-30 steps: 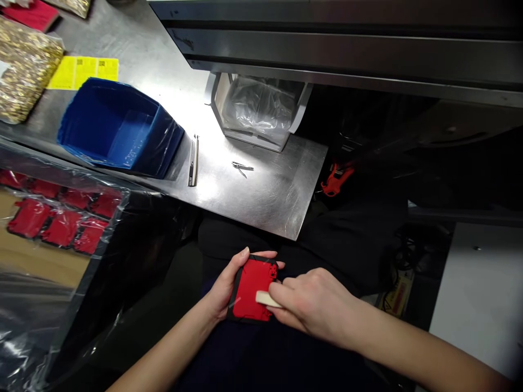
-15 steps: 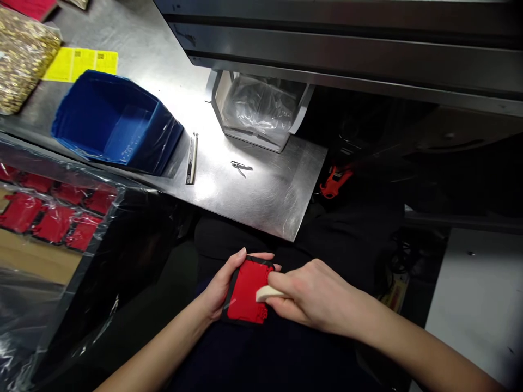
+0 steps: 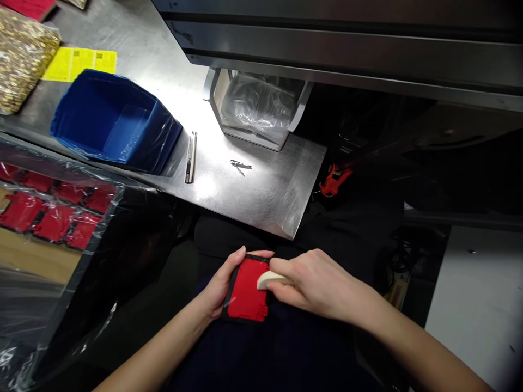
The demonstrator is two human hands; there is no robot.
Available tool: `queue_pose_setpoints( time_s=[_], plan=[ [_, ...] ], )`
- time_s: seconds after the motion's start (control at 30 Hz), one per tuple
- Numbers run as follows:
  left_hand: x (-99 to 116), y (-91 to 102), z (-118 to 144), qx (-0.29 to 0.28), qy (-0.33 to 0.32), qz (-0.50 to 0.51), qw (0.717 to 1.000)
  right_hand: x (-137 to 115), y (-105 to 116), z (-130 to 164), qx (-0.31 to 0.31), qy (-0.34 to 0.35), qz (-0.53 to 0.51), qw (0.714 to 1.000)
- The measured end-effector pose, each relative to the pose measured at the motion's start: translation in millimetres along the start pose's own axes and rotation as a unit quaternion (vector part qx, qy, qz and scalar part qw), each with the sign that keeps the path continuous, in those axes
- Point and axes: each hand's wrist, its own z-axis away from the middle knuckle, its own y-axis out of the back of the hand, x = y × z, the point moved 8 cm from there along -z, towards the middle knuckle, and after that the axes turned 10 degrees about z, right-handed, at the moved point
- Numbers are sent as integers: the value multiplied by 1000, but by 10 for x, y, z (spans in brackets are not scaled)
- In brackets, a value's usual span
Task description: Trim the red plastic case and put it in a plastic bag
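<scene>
Over my lap, my left hand (image 3: 223, 283) grips a flat red plate with a black border (image 3: 247, 286) along its left side, thumb on the near face and fingers round the far edge. Small moulded details show at the plate's lower right corner. My right hand (image 3: 308, 283) is closed around a cream-coloured, curved hand tool (image 3: 270, 279), whose blunt end touches or nearly touches the red face near its right edge. Most of the tool is hidden inside my fist, so its exact kind cannot be made out.
A steel table (image 3: 261, 196) lies ahead, carrying a blue bin (image 3: 159, 136), a utility knife (image 3: 190, 158), tweezer-like metal pieces (image 3: 241, 166) and a grey bin (image 3: 261, 139) of plastic bags. At left are a bag of brass parts (image 3: 24, 60) and a plastic-lined box (image 3: 134, 218) of red plates.
My right hand has slid the cream tool a little up along the plate's right side. My left hand keeps its grip, and the plate stays in nearly the same place.
</scene>
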Motion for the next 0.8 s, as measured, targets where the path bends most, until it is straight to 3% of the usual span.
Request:
queue_pose_setpoints(
  time_s=[0.4,0.8],
  plan=[
    [-2,-12,-16,-8,-3,2,1000,-31,-25,4,-27,-8,-30,999],
    [-8,31,-9,34,3,-5,999,15,35,24,10,-42,-30,999]
  ],
)
